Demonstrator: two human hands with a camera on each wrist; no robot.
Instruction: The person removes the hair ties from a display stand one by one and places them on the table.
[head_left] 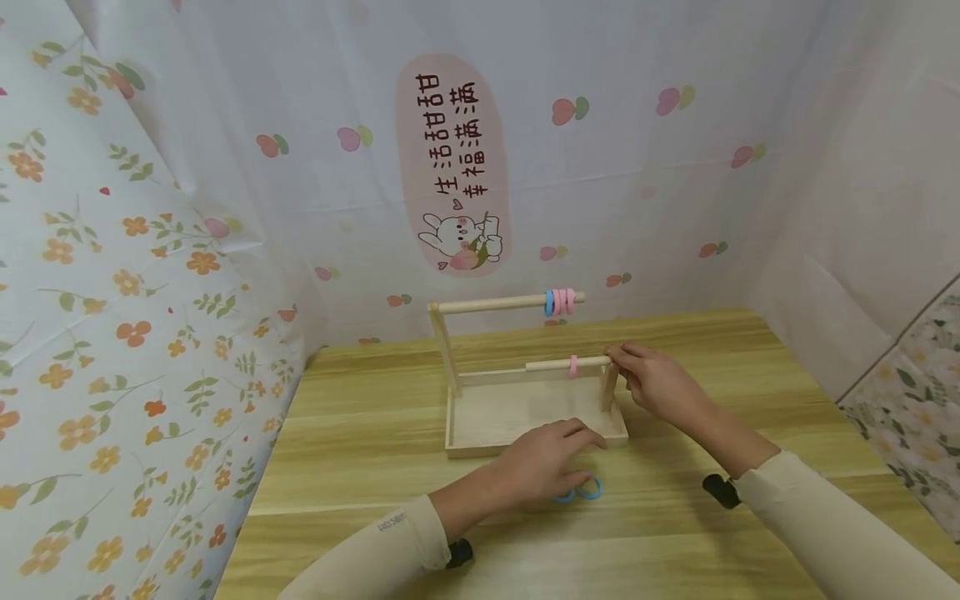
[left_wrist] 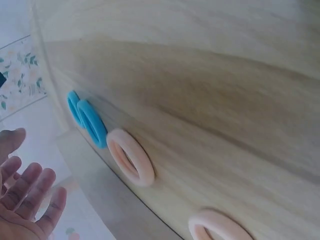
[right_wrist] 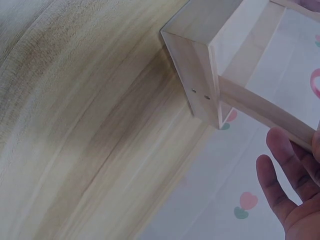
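Observation:
A wooden rack (head_left: 517, 408) has a tray base and two bars at different heights. Its upper bar (head_left: 495, 303) carries a blue ring (head_left: 549, 302) and several pink rings (head_left: 570, 301) near the free end. One pink ring (head_left: 573, 367) hangs on the lower bar (head_left: 543, 366). My right hand (head_left: 660, 383) grips the top of the rack's short right post (right_wrist: 265, 110). In front of the tray, my left hand (head_left: 543, 462) hovers with fingers relaxed. Near its thumb lie two blue rings (left_wrist: 102, 140); two pink rings (left_wrist: 146, 167) show beside them in the left wrist view.
The wood-grain table (head_left: 360, 450) ends at a printed curtain (head_left: 637, 192) behind the rack. A floral cloth (head_left: 127, 350) hangs along the left side. Dark bands (head_left: 721, 492) show at the sleeve cuffs.

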